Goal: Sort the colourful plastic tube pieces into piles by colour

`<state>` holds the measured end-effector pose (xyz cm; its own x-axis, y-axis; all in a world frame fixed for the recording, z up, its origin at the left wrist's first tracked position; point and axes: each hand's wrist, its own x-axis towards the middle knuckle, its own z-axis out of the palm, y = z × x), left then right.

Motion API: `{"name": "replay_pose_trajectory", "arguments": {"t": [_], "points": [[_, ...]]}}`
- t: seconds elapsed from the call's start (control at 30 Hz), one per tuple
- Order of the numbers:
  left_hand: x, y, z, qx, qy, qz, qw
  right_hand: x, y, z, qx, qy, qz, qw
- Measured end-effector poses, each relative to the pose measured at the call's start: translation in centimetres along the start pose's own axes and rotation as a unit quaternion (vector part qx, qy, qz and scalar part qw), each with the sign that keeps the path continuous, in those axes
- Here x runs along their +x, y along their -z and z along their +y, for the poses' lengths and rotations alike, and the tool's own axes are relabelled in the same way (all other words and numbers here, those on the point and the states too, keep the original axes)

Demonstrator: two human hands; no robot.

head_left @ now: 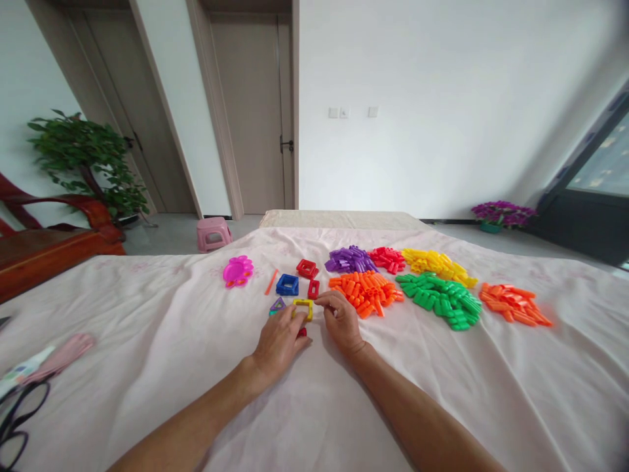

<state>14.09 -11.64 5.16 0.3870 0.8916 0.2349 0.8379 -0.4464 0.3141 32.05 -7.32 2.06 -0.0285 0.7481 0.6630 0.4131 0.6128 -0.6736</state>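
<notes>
The main risk at the yellow square frame [302,302], which lies on the cloth-covered bench [304,419] between the 2 hands, is a push from both sides: uneven pressure could tilt it or skid it across the soft cloth. The left hand [276,337] has its fingertips on the frame's near left side, thumb spread apart over a red piece [301,333] that could get dragged along; whether that grip is clamped cannot be told. The right hand [343,322] has its fingertips drawn together just beside the frame, and anything pinched there is hidden. A careless right elbow or knuckle could scatter the orange pile [366,292] near it. Behind the frame, a blue frame [287,292] and a small red frame [310,289] crowd the far side, with a purple triangle [282,303] to the left; farther right sits a green pile [442,300].
</notes>
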Motion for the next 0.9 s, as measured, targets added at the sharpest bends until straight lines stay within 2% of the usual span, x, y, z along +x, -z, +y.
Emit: {"name": "replay_pose_trajectory", "arguments": {"t": [0.13, 0.23, 0.3, 0.4, 0.5, 0.57, 0.9], "points": [[0.5, -0.8, 0.6, -0.050, -0.013, 0.000, 0.999, 0.2, 0.2, 0.2, 0.005, -0.002, 0.011, 1.000], [1.4, -0.4, 0.3, -0.094, -0.025, 0.013, 0.995, 0.3, 0.2, 0.4, 0.008, 0.003, 0.016, 1.000], [2.4, 0.4, -0.9, -0.094, -0.005, 0.040, 0.995, 0.3, 0.2, 0.5, 0.011, 0.006, 0.019, 1.000], [4.4, 1.6, -3.8, -0.045, 0.063, 0.074, 0.994, 0.3, 0.1, 0.6, 0.016, -0.002, 0.017, 1.000], [6.2, 2.0, -6.2, 0.013, 0.120, 0.032, 0.992, 0.2, 0.0, 0.6, 0.022, -0.005, 0.009, 1.000], [7.2, 1.8, -6.9, 0.037, 0.137, -0.002, 0.990, 0.2, 0.0, 0.6, 0.026, -0.005, 0.006, 1.000], [9.7, -0.4, -5.6, 0.055, 0.161, -0.007, 0.985, 0.3, -0.2, 1.0, 0.052, -0.007, 0.005, 0.999]]}}
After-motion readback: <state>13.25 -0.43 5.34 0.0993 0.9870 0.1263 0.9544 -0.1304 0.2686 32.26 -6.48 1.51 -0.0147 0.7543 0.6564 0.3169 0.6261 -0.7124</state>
